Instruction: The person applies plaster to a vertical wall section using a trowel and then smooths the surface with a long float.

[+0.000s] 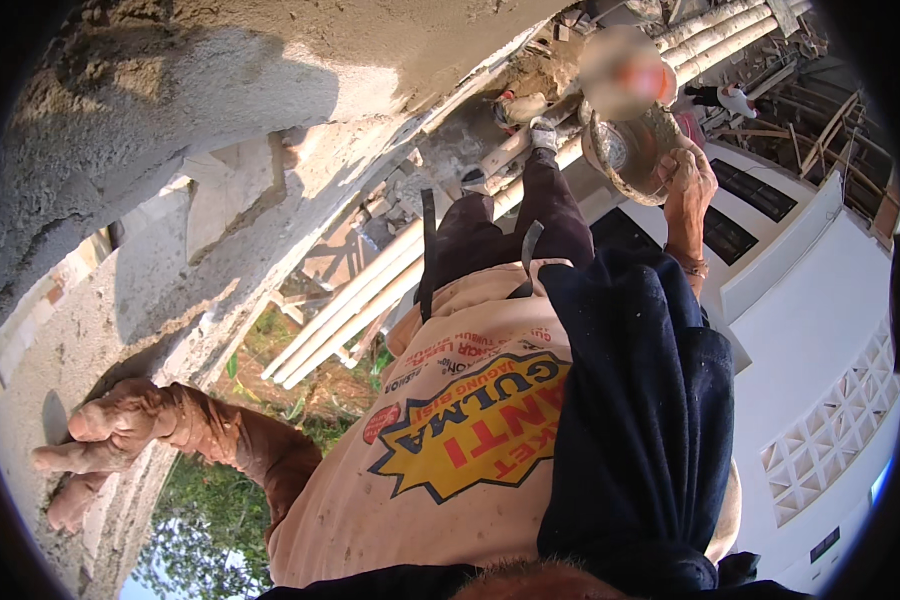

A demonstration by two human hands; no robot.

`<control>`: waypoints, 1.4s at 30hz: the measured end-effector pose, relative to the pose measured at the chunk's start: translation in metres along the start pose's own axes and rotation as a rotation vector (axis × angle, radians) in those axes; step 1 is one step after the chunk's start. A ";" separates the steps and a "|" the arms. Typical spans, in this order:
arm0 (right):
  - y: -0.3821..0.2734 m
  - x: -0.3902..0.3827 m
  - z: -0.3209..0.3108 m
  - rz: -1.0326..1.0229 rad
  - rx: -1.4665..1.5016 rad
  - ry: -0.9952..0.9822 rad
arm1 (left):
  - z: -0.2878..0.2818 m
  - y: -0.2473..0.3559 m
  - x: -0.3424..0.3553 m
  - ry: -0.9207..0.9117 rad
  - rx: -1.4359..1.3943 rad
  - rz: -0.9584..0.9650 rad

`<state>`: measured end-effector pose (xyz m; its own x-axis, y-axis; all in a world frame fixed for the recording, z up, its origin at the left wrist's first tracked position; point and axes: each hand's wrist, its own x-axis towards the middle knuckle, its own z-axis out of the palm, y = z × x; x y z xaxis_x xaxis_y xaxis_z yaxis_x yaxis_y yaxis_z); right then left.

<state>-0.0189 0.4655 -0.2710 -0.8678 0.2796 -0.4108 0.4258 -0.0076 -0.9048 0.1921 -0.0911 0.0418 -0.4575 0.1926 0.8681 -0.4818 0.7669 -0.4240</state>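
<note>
My right hand [688, 178] grips the rim of a round bucket [610, 150] crusted with dried mortar. The bucket hangs out to the right of my legs, its mouth partly in view and grey residue inside. My left hand [110, 440] is out at the far left, against a rough cement ledge [185, 330]. Its fingers are stretched and spread, with nothing seen in them. Both hands look dusty.
Bamboo poles [370, 300] run diagonally beneath my legs, above rubble and ground far below. A rough plastered wall [170, 90] rises on the left. On the right stands a white building [810, 310]. Another person [732, 100] is at the upper right. A blurred patch covers something beyond the bucket.
</note>
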 end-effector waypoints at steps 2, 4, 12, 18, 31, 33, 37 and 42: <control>0.013 -0.010 -0.008 -0.037 -0.055 -0.021 | 0.001 -0.010 -0.002 -0.054 0.067 0.061; 0.036 -0.011 -0.012 -0.026 -0.062 -0.070 | -0.012 -0.023 0.003 -0.084 0.188 0.090; 0.175 -0.003 -0.063 0.170 -0.193 -0.212 | 0.004 -0.008 0.006 -0.051 0.116 0.096; 0.374 0.051 -0.057 0.089 -0.799 -0.372 | -0.004 -0.007 0.010 -0.033 0.060 0.039; 0.517 0.120 -0.049 0.081 -1.392 -0.620 | 0.016 0.030 -0.002 -0.177 -0.182 -0.077; 0.506 0.119 -0.023 0.140 -1.407 -0.650 | 0.011 0.039 0.002 -0.183 -0.188 -0.055; 0.539 0.131 -0.022 0.206 -1.289 -0.678 | 0.023 0.043 0.003 -0.211 -0.233 -0.057; 0.536 0.134 0.011 0.145 -1.432 -0.804 | 0.010 0.038 0.001 -0.206 -0.208 -0.065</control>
<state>0.0905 0.4879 -0.8119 -0.5094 -0.1860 -0.8402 -0.0106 0.9776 -0.2100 0.1653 -0.0678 0.0239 -0.5829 0.0276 0.8121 -0.3608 0.8867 -0.2891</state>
